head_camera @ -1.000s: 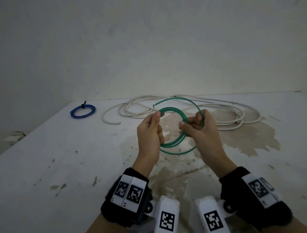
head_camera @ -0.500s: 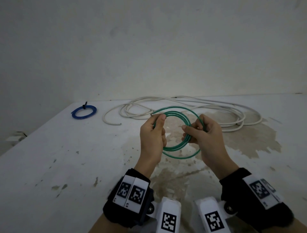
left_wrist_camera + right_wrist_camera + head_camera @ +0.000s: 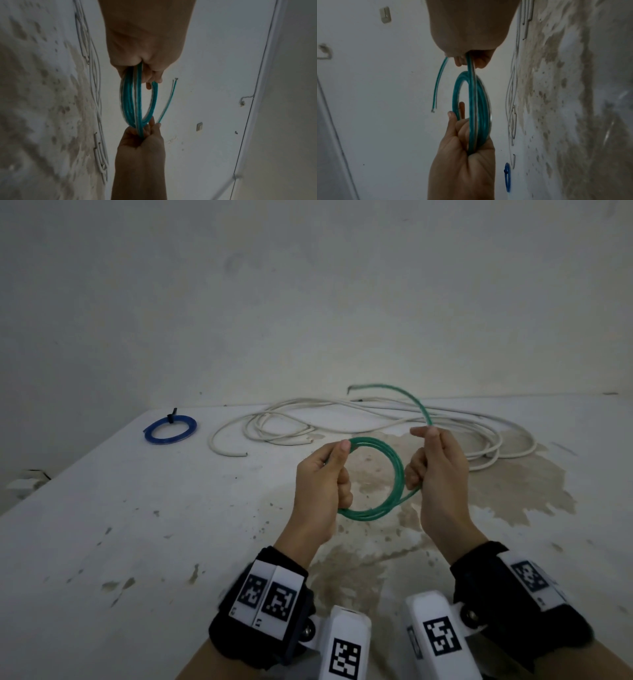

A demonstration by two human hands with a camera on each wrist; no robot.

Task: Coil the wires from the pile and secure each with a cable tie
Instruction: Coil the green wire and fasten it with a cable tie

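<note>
- The green wire [image 3: 394,474] is held in the air above the table [image 3: 137,542], between both hands, most of it wound into a round coil of several turns; the coil stands roughly upright, facing the person
- The left hand [image 3: 320,484] grips the coil's left side, fingers curled round the bundled strands and thumb pressed along the top; from the right wrist view the turns run through its palm [image 3: 464,155]
- The right hand [image 3: 438,474] is clamped on the coil's right side, fingers folded round the strands; the same hand pinches the loose tail, which rises from its fingertips, arches up and to the left, and ends in a bare tip [image 3: 349,387] in front of the wall [image 3: 308,302]
- In the left wrist view the coil [image 3: 135,97] appears edge-on between the two hands, the free tail standing apart to one side of it
- The white cable [image 3: 376,419] lies loose on the table beyond the hands, sprawled in long uncoiled loops, one cut end pointing left
- A blue wire coil [image 3: 169,429] rests flat near the table's far left corner, bound by a black cable tie [image 3: 170,416] at its far edge; it lies well apart from the white cable
- The tabletop is white, with brownish stains below and to the right of the hands
</note>
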